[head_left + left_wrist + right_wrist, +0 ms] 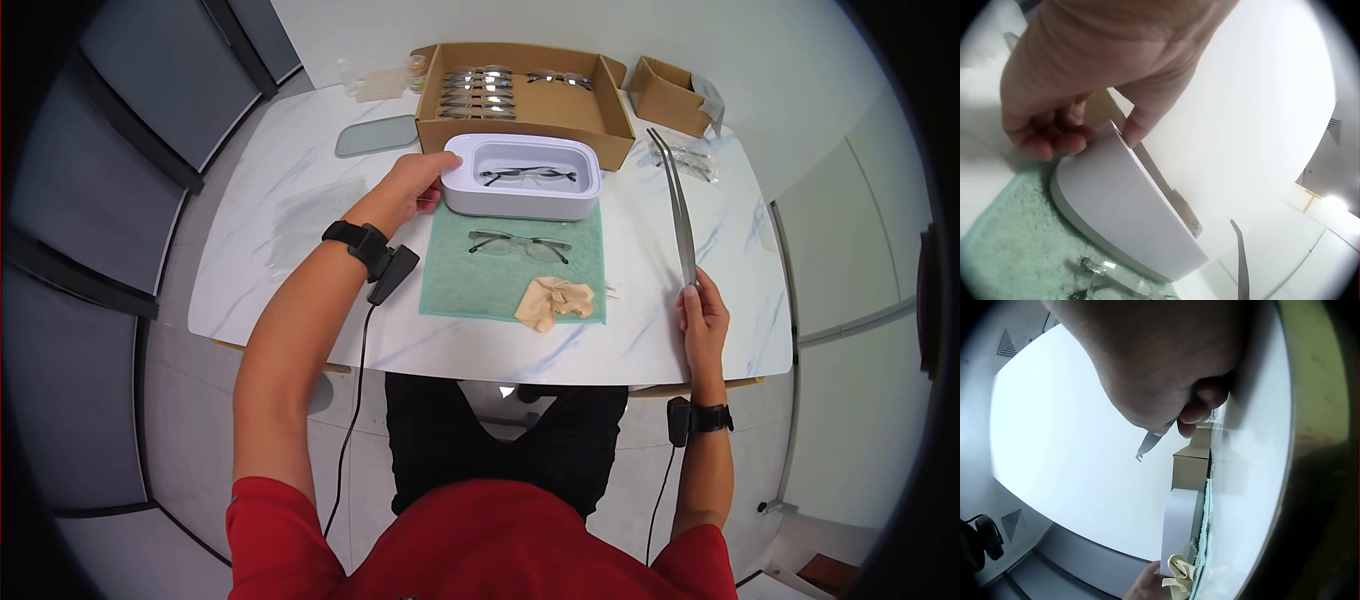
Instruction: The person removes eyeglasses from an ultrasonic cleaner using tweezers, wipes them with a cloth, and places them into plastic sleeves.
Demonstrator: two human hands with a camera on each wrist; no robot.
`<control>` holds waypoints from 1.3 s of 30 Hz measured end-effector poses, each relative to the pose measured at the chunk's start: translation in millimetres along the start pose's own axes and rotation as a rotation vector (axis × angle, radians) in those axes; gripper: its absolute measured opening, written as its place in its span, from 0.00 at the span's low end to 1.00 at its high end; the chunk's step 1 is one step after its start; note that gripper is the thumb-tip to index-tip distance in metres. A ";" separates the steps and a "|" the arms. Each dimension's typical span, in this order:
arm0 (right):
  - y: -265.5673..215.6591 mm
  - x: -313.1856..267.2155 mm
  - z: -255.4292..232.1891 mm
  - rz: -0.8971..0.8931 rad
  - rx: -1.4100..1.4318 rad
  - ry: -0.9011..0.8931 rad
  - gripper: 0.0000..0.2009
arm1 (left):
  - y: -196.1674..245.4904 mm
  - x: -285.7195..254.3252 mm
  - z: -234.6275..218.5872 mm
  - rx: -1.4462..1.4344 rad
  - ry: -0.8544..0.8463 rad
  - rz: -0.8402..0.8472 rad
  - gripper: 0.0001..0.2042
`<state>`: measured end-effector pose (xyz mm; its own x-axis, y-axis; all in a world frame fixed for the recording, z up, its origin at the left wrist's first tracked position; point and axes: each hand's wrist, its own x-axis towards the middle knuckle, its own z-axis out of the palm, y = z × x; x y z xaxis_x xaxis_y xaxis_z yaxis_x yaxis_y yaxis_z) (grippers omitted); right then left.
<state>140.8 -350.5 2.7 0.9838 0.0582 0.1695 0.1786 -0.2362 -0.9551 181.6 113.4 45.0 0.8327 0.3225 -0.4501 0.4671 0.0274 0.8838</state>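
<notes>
My left hand [412, 185] is at the left end of a white ultrasonic cleaner [520, 204]. Its thumb presses on the top rim, while the other fingers bend loosely beside the end wall. Inside the cleaner's basin lies a pair of glasses [530, 176]. In my right hand [705, 315], near the table's right side, I grip long metal tweezers [680, 215] by their rear end, tips pointing away and slightly apart. Another pair of clear glasses [520, 245] lies on the green cloth [455, 285] in front of the cleaner, with a crumpled beige wiping cloth [553, 300] next to it.
Behind the cleaner stands a cardboard box [560, 115] holding a row of several glasses and another pair. A smaller carton [670, 95] and bagged glasses [690, 163] are at the right. A grey lid [376, 137] and a clear plastic bag [315, 225] lie left.
</notes>
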 end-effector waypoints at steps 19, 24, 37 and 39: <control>-0.7 -1.2 1.8 -0.022 0.002 0.015 0.19 | 0.3 -6.8 5.4 -0.129 -0.040 -0.130 0.15; 13.0 3.0 0.6 -0.151 -0.084 0.081 0.20 | -18.9 -3.9 4.0 -0.164 0.022 -0.020 0.20; 2.1 10.6 1.4 -0.276 -0.744 0.150 0.14 | -88.0 -91.1 3.3 -0.086 0.049 0.470 0.10; -0.8 18.5 3.8 -0.269 -0.779 0.124 0.13 | -92.3 -101.9 7.2 -0.110 0.028 0.471 0.09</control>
<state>158.9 -345.6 5.7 0.8925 0.1122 0.4369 0.3226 -0.8358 -0.4443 55.8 71.2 8.4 0.9370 0.3493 0.0048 0.0053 -0.0280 0.9996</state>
